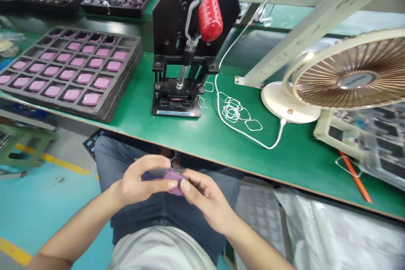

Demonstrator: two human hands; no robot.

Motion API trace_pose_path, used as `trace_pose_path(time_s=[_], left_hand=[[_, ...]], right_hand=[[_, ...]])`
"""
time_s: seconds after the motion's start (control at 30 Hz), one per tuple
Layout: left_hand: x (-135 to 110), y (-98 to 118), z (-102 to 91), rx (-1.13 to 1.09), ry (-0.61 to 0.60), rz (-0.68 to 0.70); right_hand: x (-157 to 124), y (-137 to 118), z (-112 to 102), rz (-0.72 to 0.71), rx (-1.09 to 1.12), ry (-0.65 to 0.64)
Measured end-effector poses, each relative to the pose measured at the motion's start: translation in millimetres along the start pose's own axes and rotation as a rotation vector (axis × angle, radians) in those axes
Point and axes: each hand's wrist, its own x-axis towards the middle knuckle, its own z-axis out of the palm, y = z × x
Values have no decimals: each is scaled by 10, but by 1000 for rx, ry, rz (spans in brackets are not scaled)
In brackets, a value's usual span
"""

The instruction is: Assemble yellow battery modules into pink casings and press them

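Note:
Above my lap, just off the bench edge, both hands hold one small purple rounded-square case (175,182), perhaps a watch housing. My left hand (141,180) pinches its left side, thumb on the face and index finger at the top edge. On the other side, my right hand (202,192) grips it with the thumb pressed on the face and fingers curled behind. The underside of the case is hidden. Straight ahead stands a black hand press (177,84) with a red-gripped lever (210,17). To its left lies a grey foam tray (125,76) with several similar purple cases (72,95).
Thin white square rings (232,112) lie loose on the green bench (177,135) beside a white cable (247,134). A fan (348,76) and an orange stick (356,177) are at right. More black trays (115,6) sit behind. A slanted metal brace (303,25) crosses the back.

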Motion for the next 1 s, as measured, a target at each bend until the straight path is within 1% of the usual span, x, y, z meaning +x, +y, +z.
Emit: trace_pose_path(time_s=[0.07,0.13,0.2,0.23,0.27,0.3,0.37,0.4,0.43,0.47,0.5,0.53,0.6,0.67,0.7,0.77,0.83,0.93,0.97,1.0], left_hand=[[6,13,-15,-29,22,-28],[2,18,-20,-27,11,32],[-3,22,-8,-22,6,88],[1,23,6,-30,18,60],[12,22,26,-48,42,-20],[36,16,51,-79,83,-151],[122,-23,113,-169,171,-426],[187,-63,145,-215,209,-525],[263,-119,177,-237,225,-574],[349,-190,205,-229,217,-573],[439,-273,230,-190,190,-536],[529,-365,250,-128,150,-484],[689,-554,278,-11,74,-392],[798,-716,297,37,24,-348],[829,-779,305,56,1,-335],[856,-860,320,89,-35,-323],[857,-888,328,106,-56,-317],[842,-857,292,103,-50,-307],[828,-833,257,102,-28,-310],[805,-805,210,105,5,-317]], right_hand=[[5,11,6,-16,-1,-41],[19,43,16,-4,-8,-81],[44,43,1,-3,-94,-92],[62,9,-25,-29,-184,-67],[85,-59,-68,-82,-304,-15],[116,-166,-125,-169,-441,65],[210,-496,-270,-433,-709,292],[279,-706,-345,-584,-820,412],[364,-932,-414,-730,-909,519],[466,-1157,-472,-857,-980,599],[583,-1367,-513,-961,-1045,641],[708,-1547,-538,-1040,-1113,641],[962,-1795,-540,-1140,-1271,550],[1177,-1910,-500,-1215,-1415,462],[1260,-1944,-473,-1258,-1459,439],[1370,-2037,-420,-1344,-1447,451],[1414,-2218,-378,-1385,-1360,503],[1388,-2532,-353,-1371,-1273,653],[1359,-2570,-358,-1378,-1267,716],[1321,-2542,-372,-1392,-1263,768]])
